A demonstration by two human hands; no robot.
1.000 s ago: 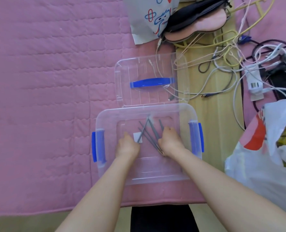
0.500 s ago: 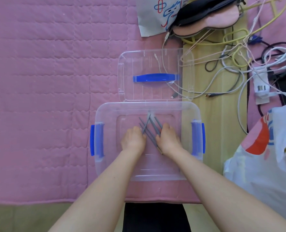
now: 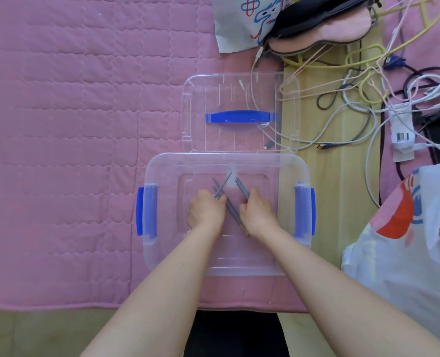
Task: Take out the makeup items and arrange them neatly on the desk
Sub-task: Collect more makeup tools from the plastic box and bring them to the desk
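Right now both my hands are down inside the clear box, which sits on the pink quilt near me. My left hand is curled, knuckles up, with its fingers closed around the near end of a thin grey stick that slants up to the right; I take it for a makeup pencil, though it is too small to be sure. My right hand is curled too, fingers pinched on another grey stick that leans up to the left. More grey sticks lie crossed between the two hands on the box floor, touching one another; how many I cannot tell. A small pale patch at the far tips of the sticks is too blurred to name.

The box has a blue latch on its left side and one on its right. Its lid lies flat just beyond the far rim, touching the box, with a blue handle across its middle. White cables run under and beside the lid onto the wooden strip to the right. Far right is a tangle of more cords and a white plug block. A white plastic bag with red print sits near right. At the far edge lie a printed paper bag and a pink and black eye mask.
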